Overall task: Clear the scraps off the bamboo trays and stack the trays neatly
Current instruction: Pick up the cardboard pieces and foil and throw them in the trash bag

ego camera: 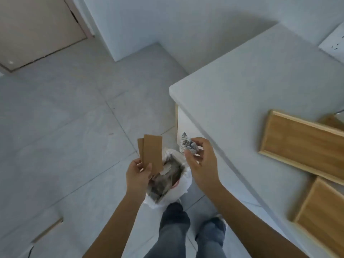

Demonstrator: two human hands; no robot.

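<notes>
While poised over lined bin [168, 180], left hand [138, 176] grips cardboard strips [151, 152], right hand [202, 164] grips crumpled paper [187, 145]; bamboo trays [305, 142] on counter [242, 86]; no legible writing.

Two bamboo trays [305, 144] lie on the table [251, 86] at right, the nearer tray [323, 215] just beside the farther; perhaps a third behind them. Left of the table, a lined bin [167, 175] stands on the floor [65, 127].
</notes>
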